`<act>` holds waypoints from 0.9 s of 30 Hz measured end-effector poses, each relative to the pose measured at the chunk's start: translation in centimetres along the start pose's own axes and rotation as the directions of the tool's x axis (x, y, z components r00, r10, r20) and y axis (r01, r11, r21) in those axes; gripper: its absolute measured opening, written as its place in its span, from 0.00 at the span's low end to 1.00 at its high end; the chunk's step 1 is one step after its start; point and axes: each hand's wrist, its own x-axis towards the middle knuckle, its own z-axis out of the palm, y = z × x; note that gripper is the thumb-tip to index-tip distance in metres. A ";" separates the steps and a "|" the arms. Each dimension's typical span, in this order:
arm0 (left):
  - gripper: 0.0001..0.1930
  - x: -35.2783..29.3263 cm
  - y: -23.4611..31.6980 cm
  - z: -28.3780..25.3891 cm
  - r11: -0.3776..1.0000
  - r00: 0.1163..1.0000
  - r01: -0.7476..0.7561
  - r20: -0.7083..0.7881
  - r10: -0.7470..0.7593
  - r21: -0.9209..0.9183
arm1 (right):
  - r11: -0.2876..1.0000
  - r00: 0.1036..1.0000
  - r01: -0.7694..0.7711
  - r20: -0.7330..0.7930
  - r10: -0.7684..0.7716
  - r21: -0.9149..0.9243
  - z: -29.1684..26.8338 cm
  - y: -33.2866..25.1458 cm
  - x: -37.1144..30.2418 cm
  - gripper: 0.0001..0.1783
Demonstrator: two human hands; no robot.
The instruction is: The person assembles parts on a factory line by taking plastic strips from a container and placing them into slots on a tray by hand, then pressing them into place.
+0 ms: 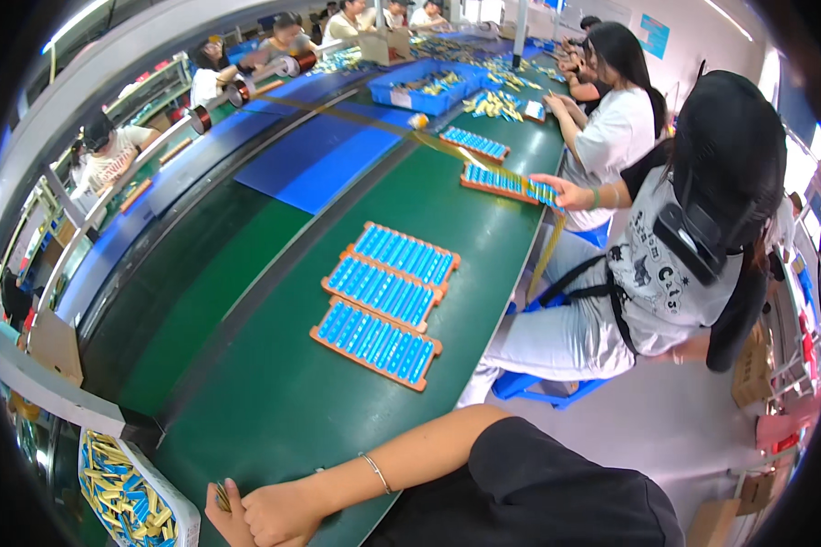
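My right hand comes in along a bare forearm with a bracelet and a black sleeve. Its fingers are curled closed against my left hand, and what they hold, if anything, is hidden. The lower edge of the view cuts off part of my left hand; its thumb and fingers pinch a small bundle of thin gold-coloured pieces. Close by on the left, a white bin is heaped with slim gold and blue pieces. Further up the green table lie three orange trays with rows of bright blue pieces.
To my right sits a co-worker in a black cap, one hand on another filled tray. A yellow strip stretches across the table. Beyond stand a blue crate and a loose pile. A grey frame edges the left.
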 end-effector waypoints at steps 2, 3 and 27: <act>0.17 0.1 -0.8 0.1 1.000 1.000 0.015 0.011 -0.015 -0.004 | 0.999 0.999 -0.033 -0.027 0.034 0.027 -0.1 -0.2 0.5 0.20; 0.18 0.3 -1.2 0.2 1.000 1.000 0.020 -0.002 -0.020 -0.019 | 0.999 0.998 -0.043 -0.041 0.044 0.028 -0.6 -0.4 0.7 0.20; 0.19 -0.3 -1.7 -0.2 0.999 0.989 0.006 -0.146 0.000 0.042 | 0.986 0.971 -0.028 0.230 0.066 -0.164 0.5 0.8 -0.6 0.21</act>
